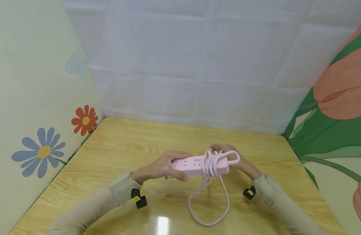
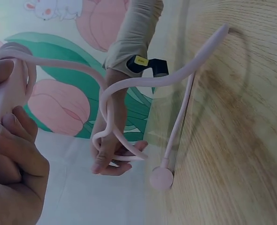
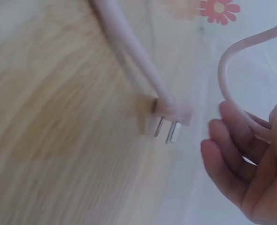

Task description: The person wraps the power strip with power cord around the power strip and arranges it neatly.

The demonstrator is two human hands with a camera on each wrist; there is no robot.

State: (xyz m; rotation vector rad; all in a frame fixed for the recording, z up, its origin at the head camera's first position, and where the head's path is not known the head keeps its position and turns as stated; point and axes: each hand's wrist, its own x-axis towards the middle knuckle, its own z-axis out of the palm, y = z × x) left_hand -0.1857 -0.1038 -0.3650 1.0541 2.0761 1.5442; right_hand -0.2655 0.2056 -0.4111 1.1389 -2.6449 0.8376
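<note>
Nearest the viewer, two beige fabric sleeves (image 1: 89, 209) reach in from the lower corners over a glossy, yellow-brown wood-grain surface (image 1: 133, 140). The left hand (image 1: 162, 166) grips one end of a long, box-shaped pink plastic power strip (image 1: 192, 166) and holds it above the surface. The power strip's long axis runs sideways, its free end pointing right. There, a round, pale-pink cord (image 1: 209, 165) wraps it in several turns, with one loop drooping below. The right hand (image 3: 260, 176), behind this wrapped end and nearer to it than the left, has its fingers curled round a length of cord. A small pale-pink plug (image 3: 173, 111) with metal prongs sits low; whether it touches the surface, I cannot tell.
</note>
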